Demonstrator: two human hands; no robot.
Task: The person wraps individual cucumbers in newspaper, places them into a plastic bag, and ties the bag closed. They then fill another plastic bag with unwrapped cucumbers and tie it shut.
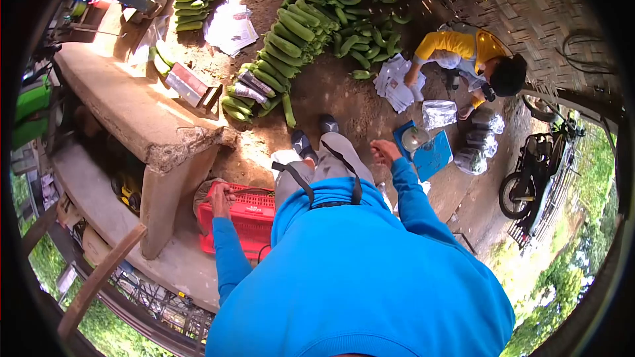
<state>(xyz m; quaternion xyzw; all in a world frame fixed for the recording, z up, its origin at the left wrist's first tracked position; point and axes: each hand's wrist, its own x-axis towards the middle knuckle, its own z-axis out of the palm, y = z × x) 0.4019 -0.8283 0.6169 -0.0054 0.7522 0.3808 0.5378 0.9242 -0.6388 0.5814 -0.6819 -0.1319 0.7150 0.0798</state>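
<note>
My left hand [221,199] is closed over the rim of a red plastic crate [254,215] at my left side. A thin dark strip runs from its fingers along the crate's top; I cannot make out whether the hand holds it. My right hand [383,153] has its fingers curled in beside my right leg, and what they hold, if anything, is hidden. Just right of it, a round metal pan [415,138] rests on a blue board [433,158]. Long green cucumbers [284,43] lie in rows on the ground ahead, several wrapped in newspaper [254,86].
A person in a yellow top [456,46] crouches front right by newspaper sheets [397,82] and plastic-wrapped bundles [471,158]. A concrete bench [126,99] stands left, close to the crate. A motorbike [529,185] is parked at right, by a woven wall [529,0].
</note>
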